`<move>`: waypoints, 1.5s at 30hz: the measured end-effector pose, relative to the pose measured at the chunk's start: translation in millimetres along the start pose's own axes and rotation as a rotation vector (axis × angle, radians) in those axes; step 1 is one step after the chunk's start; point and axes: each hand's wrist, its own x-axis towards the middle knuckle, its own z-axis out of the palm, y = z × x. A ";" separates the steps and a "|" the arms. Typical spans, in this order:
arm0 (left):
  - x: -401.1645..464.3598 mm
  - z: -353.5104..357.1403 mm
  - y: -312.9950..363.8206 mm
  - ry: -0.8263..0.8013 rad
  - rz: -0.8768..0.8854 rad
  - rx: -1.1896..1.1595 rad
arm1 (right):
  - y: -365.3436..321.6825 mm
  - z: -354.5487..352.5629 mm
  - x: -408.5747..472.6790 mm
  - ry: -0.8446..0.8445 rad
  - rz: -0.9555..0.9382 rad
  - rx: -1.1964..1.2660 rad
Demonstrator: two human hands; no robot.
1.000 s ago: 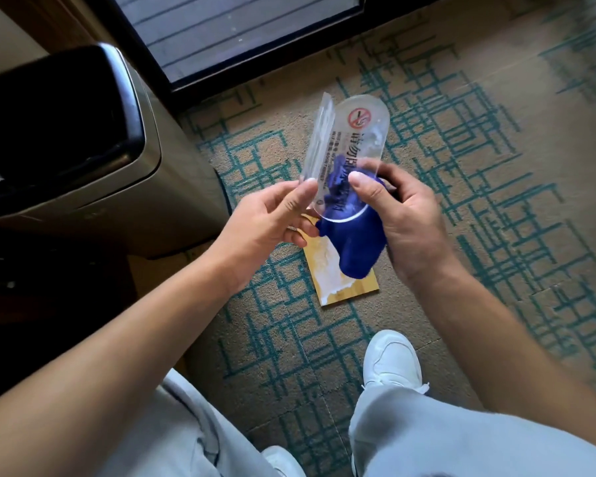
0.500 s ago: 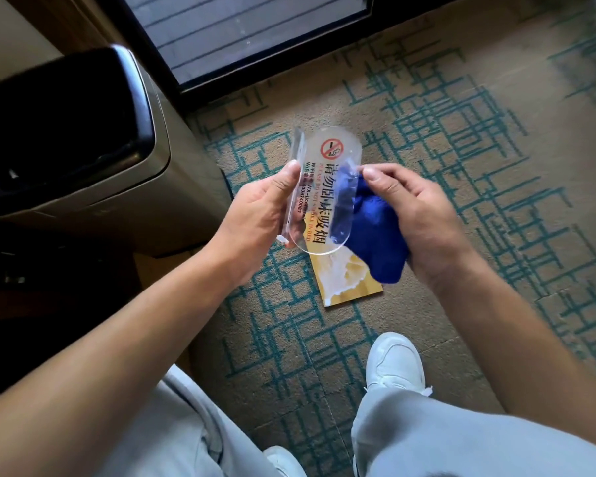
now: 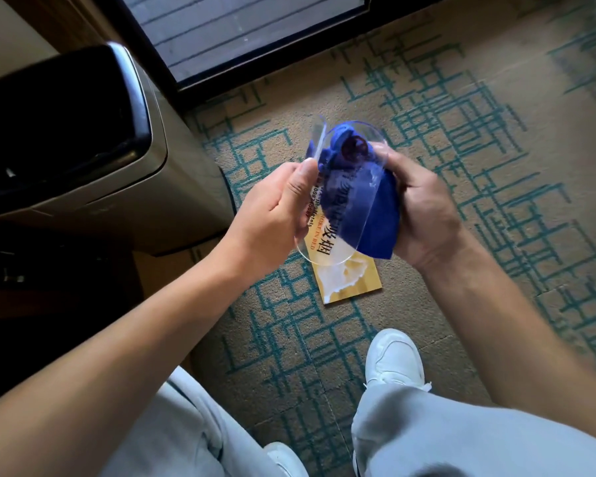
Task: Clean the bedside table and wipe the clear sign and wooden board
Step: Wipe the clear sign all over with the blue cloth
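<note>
Clear sign (image 3: 327, 235) pinched in left hand (image 3: 272, 215), blue cloth (image 3: 369, 204) pressed behind.
Right hand (image 3: 424, 211) fingers wrapped round cloth; "IN BED" legible; wooden board (image 3: 353, 282) below on carpet (image 3: 461, 132).

Blue cloth (image 3: 375, 215), tan carpet (image 3: 461, 166) with teal lines, white shoes (image 3: 394, 359).

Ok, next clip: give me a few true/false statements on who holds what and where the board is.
1. The left hand holds the clear sign by its edge. True.
2. The blue cloth is in the left hand. False: the right hand presses it against the sign.
3. The wooden board lies on the carpet. True.
4. The board sits on the bedside table. False: it is on the floor, below the hands.
5. Both shoes are black. False: the white shoe and its pair are white.
</note>
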 end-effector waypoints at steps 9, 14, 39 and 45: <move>4.0 -3.7 1.4 0.042 -0.015 0.055 | 17.9 -34.6 -28.9 -0.076 0.070 -0.274; 1.0 -4.2 -2.9 0.055 -0.047 0.078 | -4.1 -45.8 -33.9 -0.055 0.004 -0.520; 14.9 -10.1 -11.8 0.237 -0.087 0.116 | 21.2 -23.8 -52.8 -0.297 -0.310 -1.197; 16.9 -19.2 -21.1 0.031 -0.209 -0.119 | 1.2 -34.3 -49.1 -0.173 -0.293 -1.122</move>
